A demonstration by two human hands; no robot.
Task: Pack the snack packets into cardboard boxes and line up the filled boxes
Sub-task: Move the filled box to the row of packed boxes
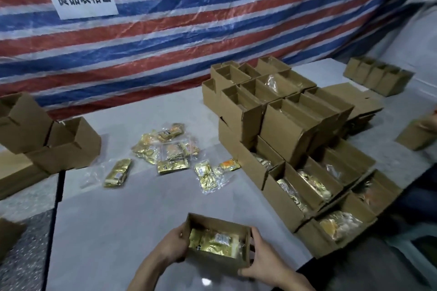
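Head view: you are holding the box (212, 266) between both hands at the near edge of the table (142, 208). Your left hand (173, 247) is curling its fingers round the box's left wall, and your right hand (262, 260) is gripping its right wall and front corner. A gold packet (215, 242) is lying inside the box, so packing here is looking done or nearly so; I cannot tell whether there is room for more. Loose packets (165, 149) are lying beyond the box, well apart from it. The filled boxes (282, 197) are standing to its right and beyond, in rows with a second layer stacked on top. The next move is probably calling for you to carry the box right and set it square against the nearest filled one, level so nothing is sliding out.
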